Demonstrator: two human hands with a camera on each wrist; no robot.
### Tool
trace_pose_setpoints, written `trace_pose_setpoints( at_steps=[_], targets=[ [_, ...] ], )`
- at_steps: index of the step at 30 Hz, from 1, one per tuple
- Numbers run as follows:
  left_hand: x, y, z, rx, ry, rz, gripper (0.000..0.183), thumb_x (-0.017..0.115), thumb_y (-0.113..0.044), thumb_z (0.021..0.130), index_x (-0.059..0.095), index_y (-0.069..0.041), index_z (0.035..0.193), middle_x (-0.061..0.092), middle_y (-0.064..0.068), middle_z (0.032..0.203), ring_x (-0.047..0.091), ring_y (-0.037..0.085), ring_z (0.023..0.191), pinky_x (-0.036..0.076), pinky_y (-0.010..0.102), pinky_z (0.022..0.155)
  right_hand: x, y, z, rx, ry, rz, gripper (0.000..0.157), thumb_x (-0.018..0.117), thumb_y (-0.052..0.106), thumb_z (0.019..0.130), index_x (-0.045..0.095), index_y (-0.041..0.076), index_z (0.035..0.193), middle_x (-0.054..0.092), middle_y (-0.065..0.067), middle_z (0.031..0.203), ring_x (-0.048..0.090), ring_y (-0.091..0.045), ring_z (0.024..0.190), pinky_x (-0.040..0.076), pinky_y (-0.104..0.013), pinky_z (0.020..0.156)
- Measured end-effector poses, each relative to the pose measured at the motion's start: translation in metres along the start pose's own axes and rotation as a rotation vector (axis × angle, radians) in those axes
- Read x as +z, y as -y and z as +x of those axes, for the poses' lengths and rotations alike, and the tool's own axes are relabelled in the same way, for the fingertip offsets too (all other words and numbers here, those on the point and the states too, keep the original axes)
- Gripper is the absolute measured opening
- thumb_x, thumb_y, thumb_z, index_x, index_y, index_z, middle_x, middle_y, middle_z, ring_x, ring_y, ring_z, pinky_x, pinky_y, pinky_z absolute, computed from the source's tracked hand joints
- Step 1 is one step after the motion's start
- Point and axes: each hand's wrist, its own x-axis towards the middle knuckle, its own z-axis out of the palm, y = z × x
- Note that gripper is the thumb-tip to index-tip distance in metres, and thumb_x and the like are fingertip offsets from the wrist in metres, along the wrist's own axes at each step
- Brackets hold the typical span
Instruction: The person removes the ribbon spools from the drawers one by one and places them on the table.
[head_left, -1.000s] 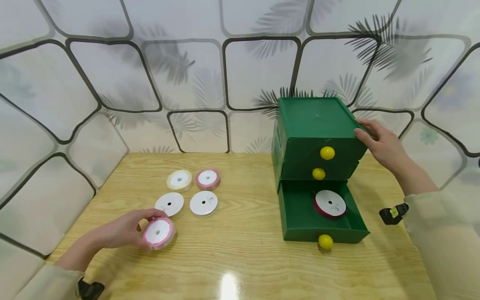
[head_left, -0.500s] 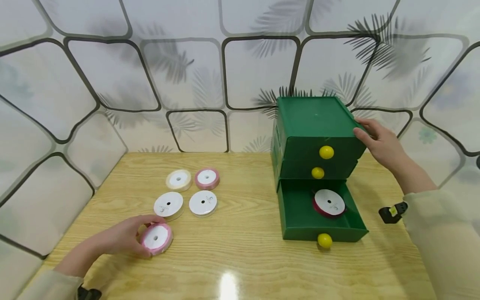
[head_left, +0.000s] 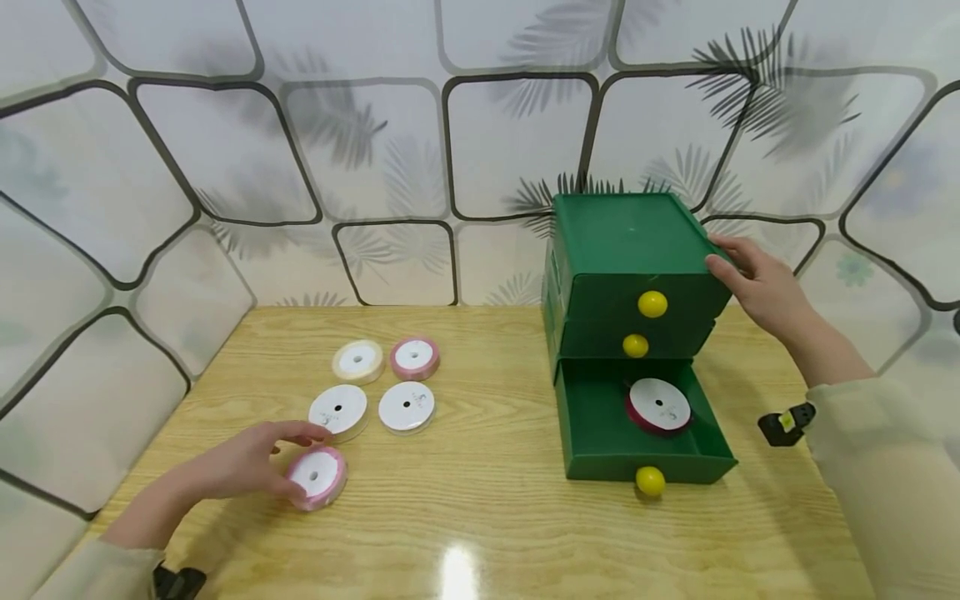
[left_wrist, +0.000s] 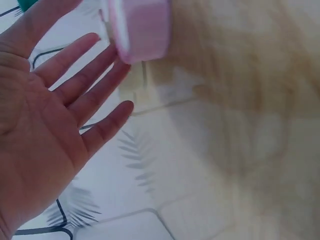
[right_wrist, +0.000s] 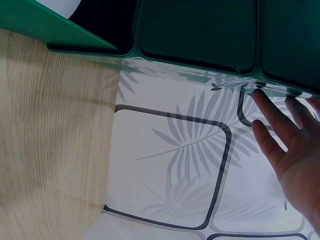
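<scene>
My left hand (head_left: 236, 467) is around a pink ribbon spool (head_left: 317, 477) that sits flat on the table. Its thumb lies at the spool's near left edge, while the other fingers are spread above the far side. The left wrist view shows this palm (left_wrist: 45, 115) with fingers extended, the pink spool (left_wrist: 142, 30) by their tips. At the upper right edge of a green drawer cabinet (head_left: 637, 233) rests my right hand (head_left: 768, 287), fingers loosely extended. The cabinet's bottom drawer (head_left: 592, 437) is pulled out and contains a dark red ribbon spool (head_left: 660, 406).
Behind the pink spool stand a white spool (head_left: 337, 408), another white spool (head_left: 407, 407), a cream spool (head_left: 357, 361) and a darker pink spool (head_left: 415, 357). Yellow knobs mark the drawers, the lowest knob (head_left: 650, 481) jutting forward. A patterned backdrop (head_left: 397, 150) closes off the wooden table's back.
The left hand lowered the pink spool toward the near left and set it on the table. Its fingers have since loosened and lifted off. The right hand stays on the cabinet.
</scene>
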Motion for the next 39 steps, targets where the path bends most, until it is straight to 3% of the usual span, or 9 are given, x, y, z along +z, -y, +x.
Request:
trace_pose_setpoints(
  at_steps=[5,9,19,26,31,39],
  targets=[
    [-0.005,-0.012,0.015,0.083,-0.058,0.007,0.055,0.082,-0.028,0.08,0.06,-0.004,0.125,0.065,0.007,0.118,0.06,0.026,0.106,0.045,0.054,0.083,-0.001,0.0,-0.001,0.01,0.0,-0.003,0.066,0.04,0.048,0.102,0.026,0.008,0.154,0.025,-0.029,0.152,0.03,-0.056,0.13,0.028,-0.069,0.098],
    [-0.005,-0.027,0.033,0.116,-0.063,0.01,0.052,0.08,-0.027,0.082,0.061,-0.004,0.125,0.065,0.006,0.119,0.06,0.022,0.106,0.045,0.051,0.085,-0.001,-0.001,-0.002,0.017,0.002,0.006,0.067,0.04,0.048,0.102,0.025,0.008,0.154,0.024,-0.028,0.153,0.029,-0.056,0.131,0.028,-0.069,0.099],
    [0.007,-0.061,0.092,0.206,-0.066,-0.073,0.04,0.077,-0.028,0.086,0.064,-0.012,0.12,0.065,0.005,0.116,0.06,0.022,0.106,0.045,0.05,0.091,0.0,-0.001,-0.003,0.009,0.001,0.009,0.066,0.04,0.047,0.103,0.026,0.008,0.154,0.025,-0.029,0.152,0.03,-0.056,0.13,0.028,-0.069,0.099],
    [0.016,-0.09,0.132,0.304,-0.08,-0.168,0.037,0.077,-0.018,0.086,0.065,-0.009,0.12,0.065,0.002,0.116,0.06,0.019,0.106,0.047,0.046,0.091,0.001,-0.001,-0.002,0.003,-0.003,0.019,0.066,0.041,0.047,0.102,0.028,0.008,0.153,0.026,-0.029,0.152,0.03,-0.056,0.13,0.028,-0.069,0.099],
    [0.024,-0.111,0.157,0.328,-0.033,-0.144,0.04,0.074,-0.024,0.088,0.063,-0.014,0.125,0.064,-0.003,0.12,0.058,0.018,0.111,0.045,0.045,0.093,0.001,-0.001,-0.002,0.005,-0.007,0.011,0.066,0.041,0.048,0.102,0.028,0.008,0.153,0.027,-0.029,0.152,0.031,-0.056,0.13,0.028,-0.068,0.099],
    [0.047,-0.14,0.193,0.372,0.078,-0.212,0.048,0.076,-0.022,0.087,0.059,-0.015,0.131,0.06,-0.007,0.125,0.054,0.016,0.115,0.043,0.042,0.097,0.0,0.001,-0.002,0.007,-0.005,0.023,0.066,0.042,0.048,0.102,0.027,0.009,0.154,0.026,-0.028,0.152,0.03,-0.055,0.131,0.028,-0.068,0.1]
  ],
)
